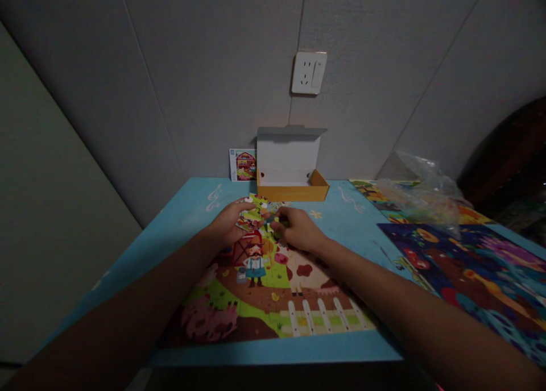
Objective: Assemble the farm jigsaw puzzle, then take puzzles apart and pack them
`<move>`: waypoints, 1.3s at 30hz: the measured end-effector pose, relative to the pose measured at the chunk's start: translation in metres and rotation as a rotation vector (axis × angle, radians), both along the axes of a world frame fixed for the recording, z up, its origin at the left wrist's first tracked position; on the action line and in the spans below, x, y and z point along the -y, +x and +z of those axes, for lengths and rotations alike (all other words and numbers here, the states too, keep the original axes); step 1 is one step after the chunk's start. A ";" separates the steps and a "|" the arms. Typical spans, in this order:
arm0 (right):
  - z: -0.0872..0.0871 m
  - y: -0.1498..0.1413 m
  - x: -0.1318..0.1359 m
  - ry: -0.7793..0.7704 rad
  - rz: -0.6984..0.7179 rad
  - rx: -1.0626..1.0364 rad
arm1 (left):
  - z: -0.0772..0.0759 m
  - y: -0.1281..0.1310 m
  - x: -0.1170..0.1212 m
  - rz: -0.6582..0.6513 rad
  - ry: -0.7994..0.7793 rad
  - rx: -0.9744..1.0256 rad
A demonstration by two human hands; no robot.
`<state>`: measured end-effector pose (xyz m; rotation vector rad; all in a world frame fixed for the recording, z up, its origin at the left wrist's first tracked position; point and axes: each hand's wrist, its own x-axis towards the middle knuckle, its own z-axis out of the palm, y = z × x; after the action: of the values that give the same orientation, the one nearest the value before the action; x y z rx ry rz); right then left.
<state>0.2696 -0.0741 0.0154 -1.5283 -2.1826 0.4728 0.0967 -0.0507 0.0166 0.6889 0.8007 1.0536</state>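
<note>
A farm jigsaw puzzle (256,300) lies partly joined on the blue table, showing a farmer, a spotted cow, pigs and a white fence. My left hand (232,223) is over its upper left part and holds several loose puzzle pieces (253,211), green and red, between thumb and fingers. Close beside it, my right hand (296,227) is closed at the puzzle's upper edge, thumb and fingertips pinching a small puzzle piece (270,219). My fingers hide much of that piece, and my forearms cover the puzzle's side edges.
Behind the puzzle stands an open yellow box (290,194), its white lid raised. A picture card (243,165) leans against the wall to its left. On the right lie a dark blue puzzle (482,288) and a crumpled clear plastic bag (420,195). A socket (309,73) is on the wall.
</note>
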 end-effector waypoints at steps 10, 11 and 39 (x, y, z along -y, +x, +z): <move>0.006 0.014 0.000 0.046 0.368 -0.169 | 0.003 -0.003 0.004 0.010 0.055 -0.011; 0.007 0.016 0.000 0.039 0.404 -0.165 | 0.004 -0.003 0.005 0.008 0.056 -0.015; 0.003 0.016 -0.002 0.165 0.476 -0.200 | -0.003 0.002 0.006 -0.077 0.142 -0.084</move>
<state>0.2853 -0.0722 0.0185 -0.8307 -2.3497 0.5474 0.0983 -0.0565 0.0139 0.8836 0.7706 1.0237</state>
